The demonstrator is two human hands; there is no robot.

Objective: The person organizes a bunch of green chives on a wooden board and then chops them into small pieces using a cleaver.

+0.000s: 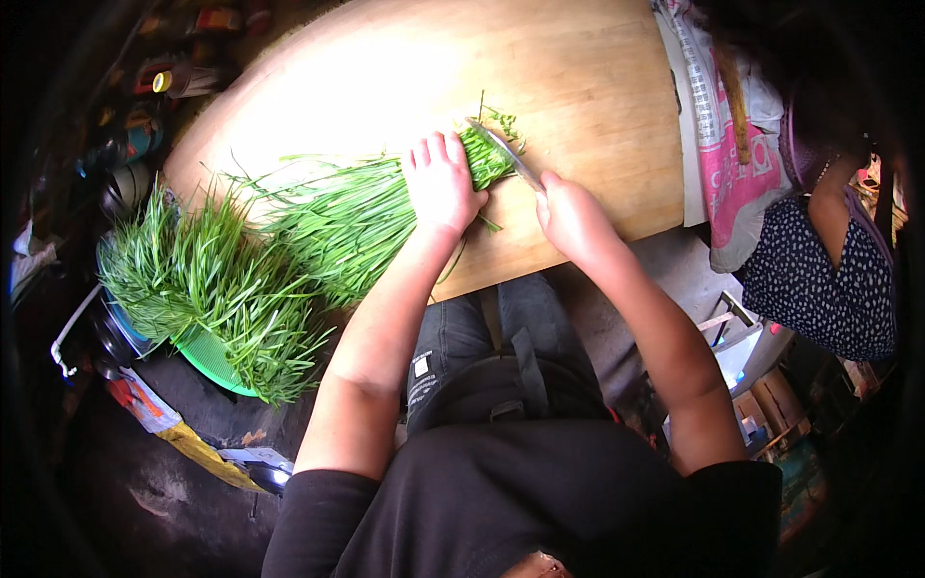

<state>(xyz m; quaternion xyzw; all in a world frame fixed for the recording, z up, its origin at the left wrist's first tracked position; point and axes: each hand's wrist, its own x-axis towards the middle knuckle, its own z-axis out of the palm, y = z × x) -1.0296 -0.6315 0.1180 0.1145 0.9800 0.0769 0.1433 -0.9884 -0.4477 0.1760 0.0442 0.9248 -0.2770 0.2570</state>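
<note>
A long bundle of green chives (354, 217) lies across the wooden board (592, 108). My left hand (442, 180) presses down on the bundle near its right end, fingers over the stalks. In my right hand (571, 213) is the handle of a knife (509, 155), whose blade rests at the bundle's cut end, just right of my left hand. Small chopped pieces (504, 123) lie beyond the blade. The handle itself is mostly hidden by my fingers.
More chives (209, 282) are heaped over a green plastic basket (213, 361) at the left. A pink and white woven sack (744, 166) lies by the board's right edge. Beside it is another person in a dark spotted garment (816, 282). A bottle with a yellow cap (184, 81) stands upper left.
</note>
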